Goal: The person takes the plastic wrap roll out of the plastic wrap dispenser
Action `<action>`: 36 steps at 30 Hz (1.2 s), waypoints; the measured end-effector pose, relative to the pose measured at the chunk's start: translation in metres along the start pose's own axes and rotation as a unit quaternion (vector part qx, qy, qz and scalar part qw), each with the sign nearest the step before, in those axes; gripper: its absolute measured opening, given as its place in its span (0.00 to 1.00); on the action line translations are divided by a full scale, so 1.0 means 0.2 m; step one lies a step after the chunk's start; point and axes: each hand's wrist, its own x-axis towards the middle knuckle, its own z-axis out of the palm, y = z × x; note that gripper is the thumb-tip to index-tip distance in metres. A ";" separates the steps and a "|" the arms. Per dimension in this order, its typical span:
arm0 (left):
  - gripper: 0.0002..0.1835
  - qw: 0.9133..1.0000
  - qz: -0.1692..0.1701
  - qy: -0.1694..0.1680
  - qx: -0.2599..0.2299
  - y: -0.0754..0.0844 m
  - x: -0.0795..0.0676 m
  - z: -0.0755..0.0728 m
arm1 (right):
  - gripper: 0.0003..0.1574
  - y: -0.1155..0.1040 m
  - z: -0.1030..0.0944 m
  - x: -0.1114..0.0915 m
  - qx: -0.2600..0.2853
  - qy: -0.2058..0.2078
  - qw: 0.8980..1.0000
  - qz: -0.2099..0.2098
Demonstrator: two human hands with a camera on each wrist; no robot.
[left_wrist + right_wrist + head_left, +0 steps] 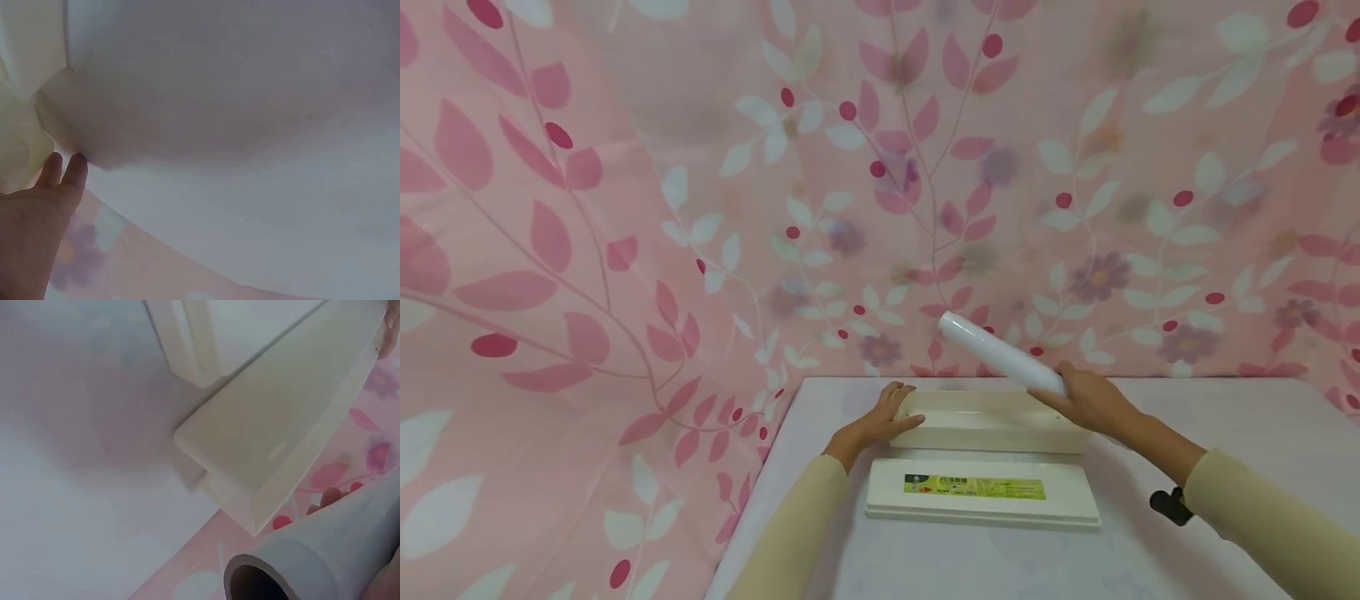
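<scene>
My right hand (1097,402) grips one end of a white roll of cling film (996,350), its hollow tube end showing in the right wrist view. The roll tilts up to the left, above a cream plastic box (985,438) with an open trough. At that box's left end, my left hand (880,419) rests with its fingers and thumb spread. In the left wrist view, two fingers (74,178) lie straight against the box's end. In front lies a long cream lid (985,510) with a yellow-green label.
A white-covered table (1217,433) carries everything, with its back edge against a pink floral curtain (925,208). A small black object (1170,506) shows beside the right sleeve, partly hidden by it.
</scene>
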 end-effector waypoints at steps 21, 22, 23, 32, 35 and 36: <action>0.43 1.000 -0.007 0.001 -0.009 -0.03 -0.01 0.01 | 0.65 0.06 0.05 -0.09 0.098 -0.040 0.993 0.059; 0.43 1.000 -0.007 0.000 -0.009 -0.03 -0.01 0.01 | 0.62 0.06 0.05 -0.10 0.096 -0.039 0.993 0.062; 0.43 1.000 -0.007 -0.001 -0.010 -0.03 -0.01 0.01 | 0.60 0.06 0.06 -0.11 0.092 -0.038 0.993 0.066; 0.42 1.000 0.002 0.008 -0.002 -0.02 0.00 0.00 | 0.49 0.01 0.05 -0.13 0.105 -0.001 0.994 0.034; 0.42 1.000 0.009 0.010 -0.006 -0.02 0.01 0.01 | 0.48 0.00 0.05 -0.14 0.098 0.024 0.994 0.036; 0.42 1.000 0.009 0.011 -0.009 -0.02 0.01 0.01 | 0.48 0.00 0.05 -0.14 0.095 0.029 0.994 0.040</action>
